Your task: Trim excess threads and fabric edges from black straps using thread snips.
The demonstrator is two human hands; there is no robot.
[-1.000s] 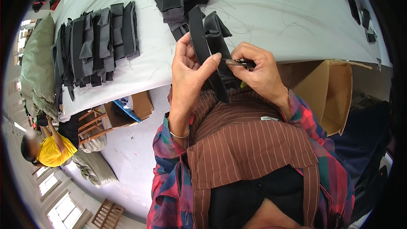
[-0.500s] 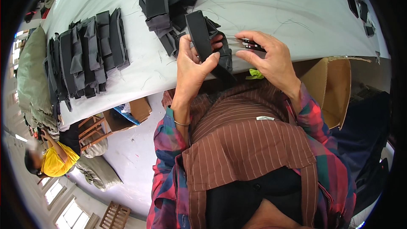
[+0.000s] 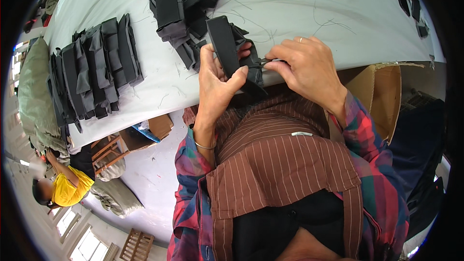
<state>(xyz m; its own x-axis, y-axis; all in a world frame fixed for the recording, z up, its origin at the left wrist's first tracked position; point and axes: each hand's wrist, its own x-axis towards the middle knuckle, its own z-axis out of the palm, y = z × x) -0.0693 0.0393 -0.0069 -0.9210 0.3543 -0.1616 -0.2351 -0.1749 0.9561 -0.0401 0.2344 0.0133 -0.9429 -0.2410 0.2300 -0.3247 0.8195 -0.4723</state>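
My left hand [image 3: 216, 83] is closed around a dark grey folded fabric strip [image 3: 223, 41], its thumb pressed on the front and fingertips showing behind. The strip stands tilted at the table's near edge, and its lower end hangs over my apron. My right hand [image 3: 309, 66] is closed on small thread snips [image 3: 271, 60], mostly hidden by the fingers. Their tip meets the right edge of the dark cloth; whether the blades are cutting cannot be made out. Just beyond my left hand lies a heap of similar dark strips [image 3: 169, 5].
A row of dark strips [image 3: 92, 70] lies at the left on the white-covered table [image 3: 159, 77]. Loose threads are scattered about. A cardboard box [image 3: 374, 92] stands below the table's right side. At far left, a person in yellow [image 3: 72, 186] works near a large greenish bundle [image 3: 34, 92].
My right hand has moved left to the cloth's edge, and its fingers have closed over the snips. My left hand keeps its hold on the strip. The view has shifted slightly.
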